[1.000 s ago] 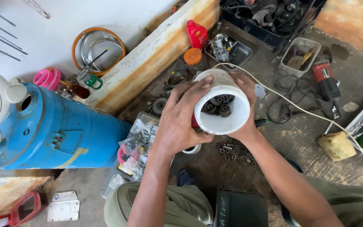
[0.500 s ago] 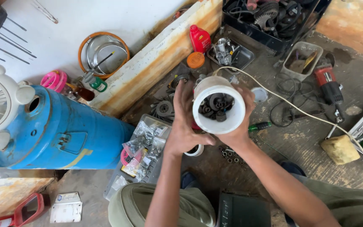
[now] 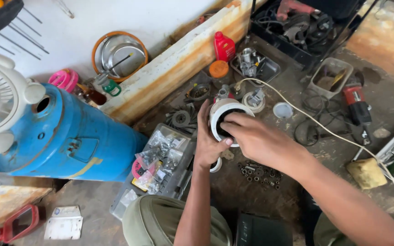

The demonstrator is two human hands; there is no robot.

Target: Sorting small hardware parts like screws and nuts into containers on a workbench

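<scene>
Head view, looking down over a cluttered workshop floor: the left hand (image 3: 209, 143) cups a white cylindrical housing (image 3: 226, 119) from the side and below, its fingers wrapped round the wall, and holds it above the floor just over a scatter of small nuts and bearings (image 3: 258, 173). The right hand (image 3: 256, 139) lies across the open mouth, fingertips dipped inside the rim. Whether those fingertips pinch a part or only press on something inside cannot be told, since the hand hides the opening.

As a judgement, the work is somewhere in the middle: the housing is up and steadied and a hand is busy inside it, while loose hardware on the floor and the tray of small bagged parts (image 3: 160, 168) beside the blue tank (image 3: 64, 136) suggest that pieces are not yet fitted.

Against the frame half a second ago, the right hand has shifted from gripping the housing's outer wall to covering its mouth, so the dark gear-like parts seen inside then are now hidden. The left hand keeps much the same hold, and the housing sits slightly lower in view.
</scene>
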